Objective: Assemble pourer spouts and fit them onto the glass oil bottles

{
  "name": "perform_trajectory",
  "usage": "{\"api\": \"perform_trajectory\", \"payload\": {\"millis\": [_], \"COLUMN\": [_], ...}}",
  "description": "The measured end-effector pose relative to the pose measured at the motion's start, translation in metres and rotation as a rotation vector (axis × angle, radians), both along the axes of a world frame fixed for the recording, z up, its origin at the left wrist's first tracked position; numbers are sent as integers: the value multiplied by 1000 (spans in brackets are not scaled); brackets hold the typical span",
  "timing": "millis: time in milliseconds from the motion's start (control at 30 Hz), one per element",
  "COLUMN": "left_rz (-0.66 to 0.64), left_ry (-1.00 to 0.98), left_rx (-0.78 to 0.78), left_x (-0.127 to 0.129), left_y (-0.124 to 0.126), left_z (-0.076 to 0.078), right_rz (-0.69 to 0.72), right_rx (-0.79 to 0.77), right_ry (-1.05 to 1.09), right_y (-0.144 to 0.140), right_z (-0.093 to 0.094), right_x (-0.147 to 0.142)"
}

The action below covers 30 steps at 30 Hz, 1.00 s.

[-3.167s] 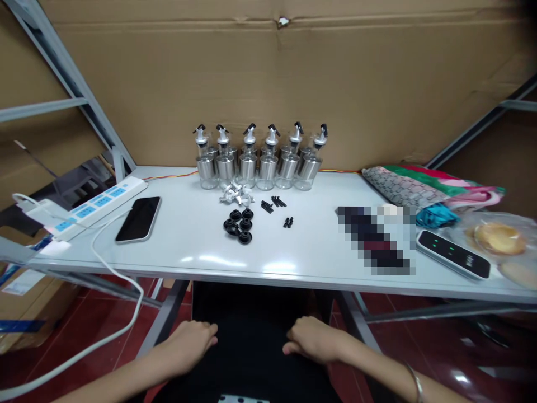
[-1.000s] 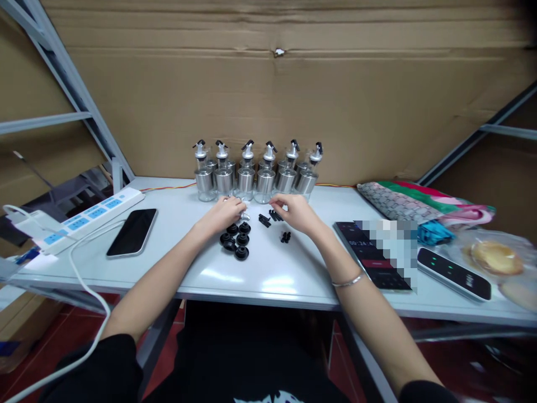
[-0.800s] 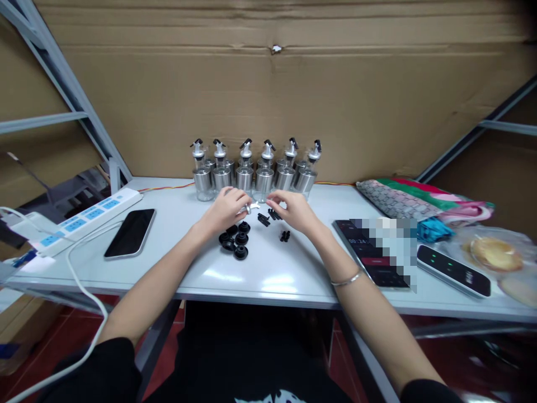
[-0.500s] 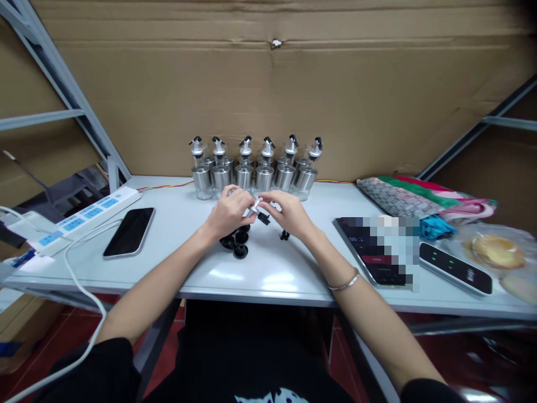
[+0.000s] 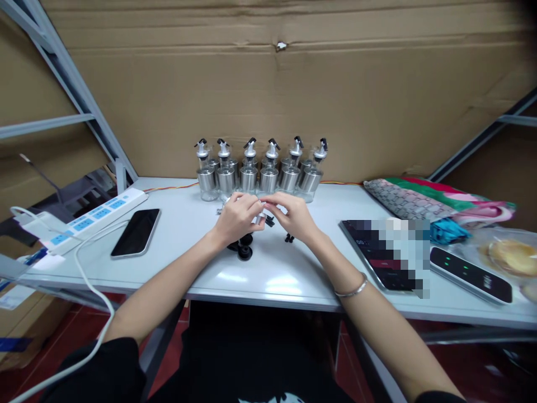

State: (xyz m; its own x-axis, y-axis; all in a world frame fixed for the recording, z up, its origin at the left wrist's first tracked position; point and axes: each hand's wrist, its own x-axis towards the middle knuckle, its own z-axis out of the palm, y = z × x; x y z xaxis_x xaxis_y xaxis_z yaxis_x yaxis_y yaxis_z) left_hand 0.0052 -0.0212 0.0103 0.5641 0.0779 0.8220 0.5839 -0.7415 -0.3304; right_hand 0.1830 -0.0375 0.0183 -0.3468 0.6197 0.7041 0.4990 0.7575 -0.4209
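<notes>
The work looks to be at an early stage, with one dispenser top in the fingers and the rest of its parts lying loose. Both hands meet above the middle of the tabletop [image 5: 180, 215]: the left hand [image 5: 239, 217] grips a silver spout piece [image 5: 261, 215], while the right hand [image 5: 292, 217] pinches at its upper end, its thumb and forefinger nearly touching the left fingertips; whether a smaller part sits between them is hidden. Just beneath and around them lie black stoppers [image 5: 245, 253], black flip levers [image 5: 269, 221] and small black plugs [image 5: 289, 238], with more silver pieces [image 5: 220, 209] half covered behind the left hand. None of these visible parts appears joined to another, so most of the assembling seems left to do. Farther back, glass-and-steel oil bottles [image 5: 248, 180] stand in rows, six complete pourers [image 5: 250, 148] showing above them, probably finished examples of the same top.
</notes>
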Motion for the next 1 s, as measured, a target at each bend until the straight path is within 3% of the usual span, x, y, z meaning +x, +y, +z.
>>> {"api": "perform_trajectory", "payload": {"millis": [200,333,500,633,767,1000], "left_rz": [-121,-228,-228,-178,-186,-201], "left_ry": [-23,67,106,79,35,67], "left_rx": [-139,-233,-275,-212,-235,-298], "left_x": [-3,-3,-3,-3,-6,-7], "left_y": [3,5,3,2,2,2], "left_z": [-4,-5,-5,-3,0,1], "right_rz": [76,104,142,54,51,14], "right_rx": [-355,-435,-529,-580,-745,-863], "right_ry": [274,325,336,88,-262,-399], "right_y": [0,1,3,7,13,18], "right_z": [5,9,13,14,12,4], "right_x": [2,7,12,29,50,57]}}
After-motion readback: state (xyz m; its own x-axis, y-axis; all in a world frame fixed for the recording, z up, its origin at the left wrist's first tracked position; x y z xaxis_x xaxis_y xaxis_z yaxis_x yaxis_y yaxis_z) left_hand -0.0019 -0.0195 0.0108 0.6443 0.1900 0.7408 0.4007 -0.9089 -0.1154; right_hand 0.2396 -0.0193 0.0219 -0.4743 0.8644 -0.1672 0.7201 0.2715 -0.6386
